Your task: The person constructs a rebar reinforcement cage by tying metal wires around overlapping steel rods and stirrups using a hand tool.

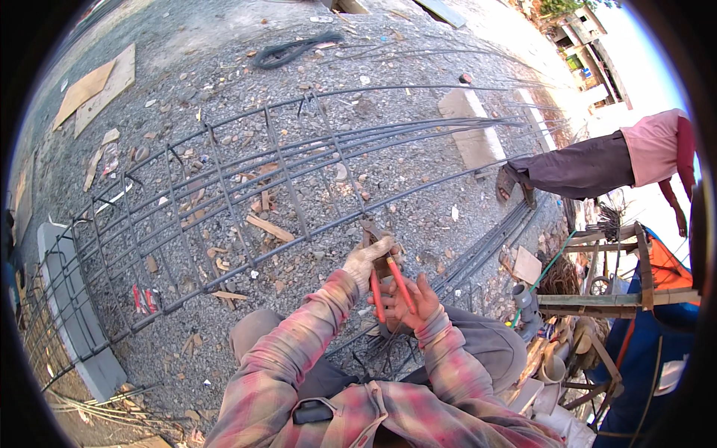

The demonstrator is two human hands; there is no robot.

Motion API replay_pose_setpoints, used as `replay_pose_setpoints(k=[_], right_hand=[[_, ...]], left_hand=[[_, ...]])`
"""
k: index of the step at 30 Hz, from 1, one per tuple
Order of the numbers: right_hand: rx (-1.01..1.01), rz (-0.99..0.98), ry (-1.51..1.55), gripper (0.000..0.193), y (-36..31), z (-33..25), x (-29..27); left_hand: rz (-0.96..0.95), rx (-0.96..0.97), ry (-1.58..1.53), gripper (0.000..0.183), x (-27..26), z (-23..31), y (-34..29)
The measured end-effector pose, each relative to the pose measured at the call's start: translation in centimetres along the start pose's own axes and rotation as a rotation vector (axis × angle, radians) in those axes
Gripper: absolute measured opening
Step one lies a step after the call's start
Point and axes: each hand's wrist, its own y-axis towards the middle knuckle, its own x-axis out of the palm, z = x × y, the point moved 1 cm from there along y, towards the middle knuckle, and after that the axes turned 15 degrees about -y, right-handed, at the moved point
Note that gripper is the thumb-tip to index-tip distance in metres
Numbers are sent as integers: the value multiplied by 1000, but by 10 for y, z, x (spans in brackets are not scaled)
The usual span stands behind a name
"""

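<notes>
My left hand (367, 260), in a pale, worn glove, is closed around the upper part of red-handled pincers (402, 285), just below their metal head. The jaws are up against the near long bar of a rebar cage (287, 243). Lower down, my bare right hand (418, 305) is at the spread handles, palm turned up. Its fingers curl behind and between them, partly hidden, and the thumb stands away. The cage, long bars with square stirrups, stretches across the gravel from lower left to upper right.
Concrete blocks (78, 321) support the cage at the left, with another block (472, 127) at the right. A person (590, 164) stands at right beside loose rebar (489, 243). A wooden frame (597, 299) stands nearby. Coiled wire (295, 51) and boards (97, 89) lie beyond.
</notes>
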Motion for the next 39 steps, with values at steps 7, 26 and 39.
replay_pose_setpoints(k=[7, 26, 39], right_hand=[[212, 491, -601, 24, 16, 0, 21], [24, 683, -717, 38, 5, 50, -25], [171, 552, -587, 55, 14, 50, -13]], left_hand=[[-75, -8, 60, 31, -16, -6, 14], [220, 193, 214, 27, -1, -11, 18], [183, 171, 240, 22, -6, 1, 11]])
